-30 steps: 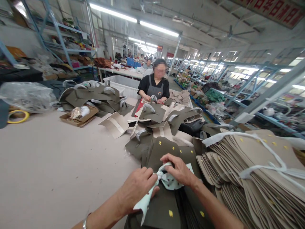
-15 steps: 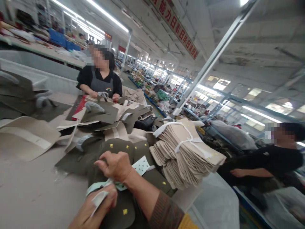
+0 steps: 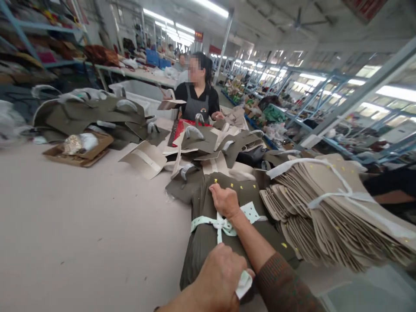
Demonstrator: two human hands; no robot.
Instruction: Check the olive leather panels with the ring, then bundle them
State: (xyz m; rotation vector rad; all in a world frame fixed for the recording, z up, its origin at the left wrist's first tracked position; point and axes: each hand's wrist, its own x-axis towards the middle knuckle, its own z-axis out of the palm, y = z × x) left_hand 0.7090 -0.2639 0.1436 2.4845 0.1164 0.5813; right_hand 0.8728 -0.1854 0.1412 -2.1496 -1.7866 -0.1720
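A stack of dark olive cut pieces [image 3: 208, 234] lies on the table in front of me, bound by a pale green strip [image 3: 208, 223] knotted on top. My left hand [image 3: 219, 277] is closed on the loose end of that strip near the bottom edge of the view. My right hand [image 3: 224, 201] presses down on the olive stack just beyond the knot, fingers curled over the pieces. To the right lies a fanned bundle of beige pieces [image 3: 328, 208] tied with a white strip.
A person in a black top and grey apron [image 3: 198, 97] works across the table behind piles of olive and beige pieces [image 3: 208, 145]. A cardboard tray [image 3: 78, 149] sits at left. Another person's arm [image 3: 390, 190] shows at right. Shelving lines the background.
The view swung right, then back. The strip now lies knotted around the olive stack; my left hand has pulled its end toward me and my right hand has moved onto the stack.
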